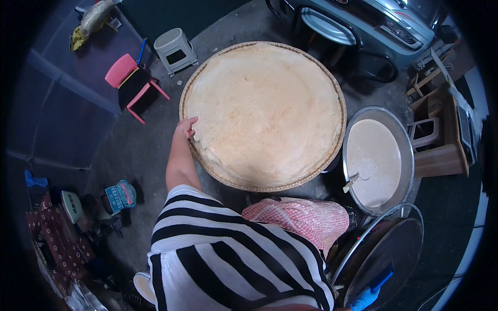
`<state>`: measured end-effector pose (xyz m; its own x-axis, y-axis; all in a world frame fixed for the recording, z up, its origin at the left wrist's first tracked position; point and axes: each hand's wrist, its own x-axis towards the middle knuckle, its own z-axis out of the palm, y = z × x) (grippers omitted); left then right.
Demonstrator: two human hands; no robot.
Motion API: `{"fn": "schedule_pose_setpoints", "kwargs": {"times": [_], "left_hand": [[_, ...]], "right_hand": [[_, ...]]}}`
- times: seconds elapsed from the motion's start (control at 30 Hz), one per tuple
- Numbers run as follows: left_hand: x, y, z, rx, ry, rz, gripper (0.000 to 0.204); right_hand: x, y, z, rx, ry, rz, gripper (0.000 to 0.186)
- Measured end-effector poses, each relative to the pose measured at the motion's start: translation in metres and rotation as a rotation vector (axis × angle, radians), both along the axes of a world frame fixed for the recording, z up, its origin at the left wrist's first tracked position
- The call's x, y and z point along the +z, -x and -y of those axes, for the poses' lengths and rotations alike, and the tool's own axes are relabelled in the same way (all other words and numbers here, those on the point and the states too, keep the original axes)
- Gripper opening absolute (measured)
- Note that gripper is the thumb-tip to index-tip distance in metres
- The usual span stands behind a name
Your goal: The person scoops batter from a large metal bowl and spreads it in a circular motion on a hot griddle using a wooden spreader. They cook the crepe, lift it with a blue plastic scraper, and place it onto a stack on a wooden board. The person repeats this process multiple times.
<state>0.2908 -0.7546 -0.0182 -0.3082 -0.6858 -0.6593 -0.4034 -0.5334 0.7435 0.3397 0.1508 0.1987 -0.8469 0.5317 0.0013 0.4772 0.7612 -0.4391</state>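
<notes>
A tall stack of thin, pale round pancakes [264, 109] fills a wide woven tray [342, 101] in the middle. At the tray's left rim is my bare left hand [188, 127]. One finger stretches over the pancake's edge, and its thumb appears apart below; the other fingers are partly hidden. At the lower right my right hand [364, 299], in a blue glove, grips a blue scraper [383, 279]. That scraper is over a dark round griddle [402, 246], whose near part is cut off by my striped shirt and the picture's edge.
A large metal basin [408, 155] of pale batter stands right of the tray, with a utensil [350, 182] at its near edge. Beyond are a vehicle [384, 20], a grey stool [174, 46] and a pink chair [123, 70]. Bags and clutter [62, 243] lie at the lower left.
</notes>
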Motion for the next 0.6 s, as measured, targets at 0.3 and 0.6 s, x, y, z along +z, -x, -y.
{"fn": "schedule_pose_setpoints", "kwargs": {"times": [0.3,0.6], "left_hand": [[-0.05,-0.002,-0.001,0.221,0.064,0.08,0.022],[-0.059,-0.011,0.003,-0.102,0.286,0.207,0.023]], "right_hand": [[-0.004,-0.004,-0.006,-0.019,0.03,-0.066,0.041],[-0.006,-0.03,0.011,-0.032,0.079,-0.15,0.037]]}}
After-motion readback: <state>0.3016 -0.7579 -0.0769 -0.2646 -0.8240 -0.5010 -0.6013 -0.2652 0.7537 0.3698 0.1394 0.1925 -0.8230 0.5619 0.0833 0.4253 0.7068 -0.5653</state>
